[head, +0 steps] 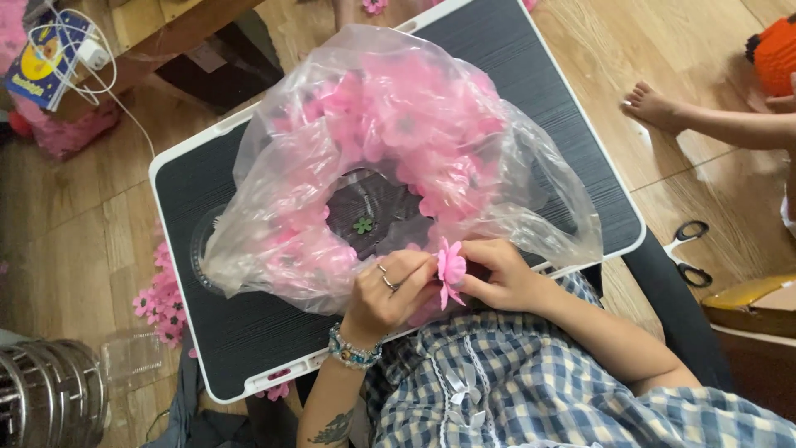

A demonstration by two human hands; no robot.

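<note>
Flower [452, 270] location: at the near edge of the clear plastic bag [531, 207], just beside its rim, held between both hands. I read the left hand [388, 294] as closed, its fingers curled against the pink flower from the side away from the scissors; the right hand [502, 278] is also closed, thumb and fingers pinching the same flower from the other side. Neither grip has anything else in it.

Progress, as I judge it: the bag lies open on the black lap desk [249, 332] and is full of loose pink flowers arranged in a ring around a bare centre, where one small green piece [362, 224] lies. A cluster of pink flowers [162, 299] lies on the floor beyond the far side of the bag from the scissors [690, 253]. Only one flower is in hand, so most of the bag's contents appear untouched.

Orientation: the flower stands on edge, and its flat disc runs roughly away from the bag toward the checked shirt. Whether its petal face turns toward the right or the left hand, I cannot tell.
</note>
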